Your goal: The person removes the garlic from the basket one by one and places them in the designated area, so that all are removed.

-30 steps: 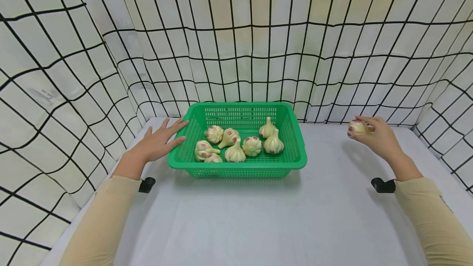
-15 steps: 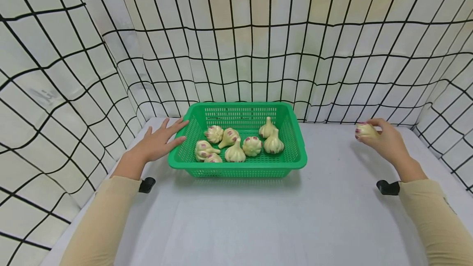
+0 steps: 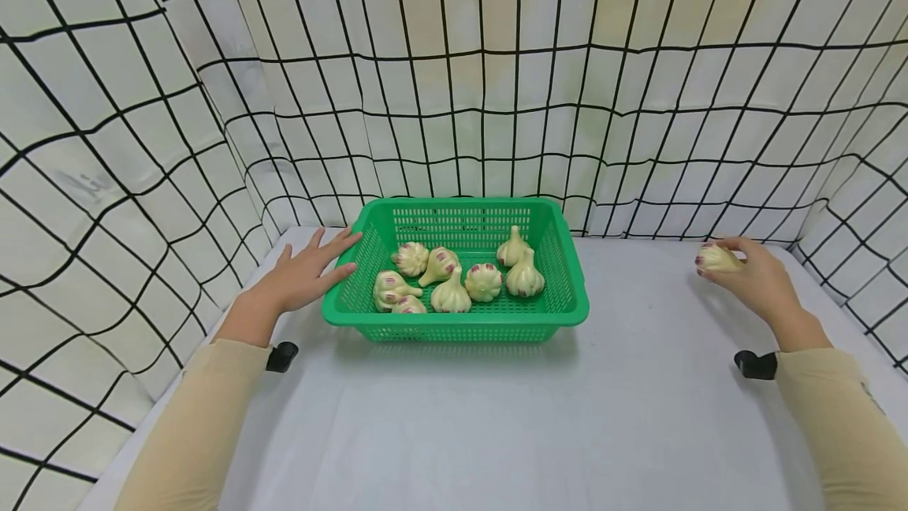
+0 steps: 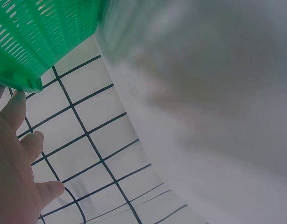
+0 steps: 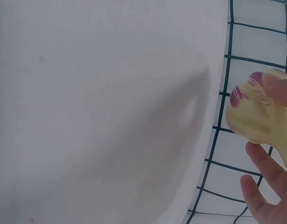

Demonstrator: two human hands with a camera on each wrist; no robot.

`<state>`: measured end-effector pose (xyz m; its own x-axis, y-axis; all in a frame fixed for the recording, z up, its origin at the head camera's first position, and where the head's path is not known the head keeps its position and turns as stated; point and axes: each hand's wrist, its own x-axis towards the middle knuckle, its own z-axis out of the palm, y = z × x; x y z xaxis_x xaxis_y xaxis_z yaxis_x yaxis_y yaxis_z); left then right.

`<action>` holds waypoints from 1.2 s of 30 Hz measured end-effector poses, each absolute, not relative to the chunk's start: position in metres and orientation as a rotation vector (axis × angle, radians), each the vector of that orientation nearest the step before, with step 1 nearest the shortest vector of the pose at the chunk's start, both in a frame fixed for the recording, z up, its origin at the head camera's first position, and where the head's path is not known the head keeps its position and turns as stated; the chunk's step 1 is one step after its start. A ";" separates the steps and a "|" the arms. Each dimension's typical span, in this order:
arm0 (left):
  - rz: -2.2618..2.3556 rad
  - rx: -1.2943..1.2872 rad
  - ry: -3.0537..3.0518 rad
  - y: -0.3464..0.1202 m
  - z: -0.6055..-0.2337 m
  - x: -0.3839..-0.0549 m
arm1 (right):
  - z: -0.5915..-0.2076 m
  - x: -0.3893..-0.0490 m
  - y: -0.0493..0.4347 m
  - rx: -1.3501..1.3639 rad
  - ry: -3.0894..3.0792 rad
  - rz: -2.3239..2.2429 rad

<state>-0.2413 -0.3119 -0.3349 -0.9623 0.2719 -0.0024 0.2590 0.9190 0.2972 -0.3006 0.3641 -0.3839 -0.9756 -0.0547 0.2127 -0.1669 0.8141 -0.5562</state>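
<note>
My right hand (image 3: 764,281) pinches a garlic bulb (image 3: 718,259) above the right part of the table. In the right wrist view, the thumb presses one side of this bulb (image 5: 248,114), whose purple-streaked base and pale neck both show. My left hand (image 3: 298,274) has its fingers spread, with fingertips at the left rim of the green basket (image 3: 454,318). Several garlic bulbs (image 3: 451,294) lie inside that basket, mostly toward its left and middle. Two more bulbs (image 3: 525,274) lean together at its right side. The left wrist view catches the fingers (image 4: 15,109) under the basket's rim.
A white-covered table (image 3: 454,424) bears the basket near its back edge. Black grid netting (image 3: 482,113) over white sheeting rises behind and along both sides. Small black wrist cameras (image 3: 755,365) sit at both sleeve cuffs.
My right hand has moved to the right and slightly nearer, carrying the garlic bulb with it. The left hand, the basket and the bulbs in it stay put.
</note>
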 end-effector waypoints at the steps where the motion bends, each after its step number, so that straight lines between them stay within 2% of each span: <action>1: 0.459 0.420 3.035 -0.312 -0.335 -0.241 | -0.384 -0.301 0.366 0.171 -2.820 0.873; 26: 0.468 0.419 3.025 -0.311 -0.332 -0.240 | -0.384 -0.306 0.383 0.061 -3.023 0.793; 36: 0.465 0.415 3.024 -0.312 -0.333 -0.240 | -0.393 -0.311 0.385 0.072 -3.012 0.911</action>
<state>-0.2401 -0.3117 -0.3332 -0.9625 0.2712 -0.0122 0.2550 0.9186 0.3020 -0.3107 0.3854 -0.3929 -0.9989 -0.0454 0.0078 -0.0421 0.8313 -0.5543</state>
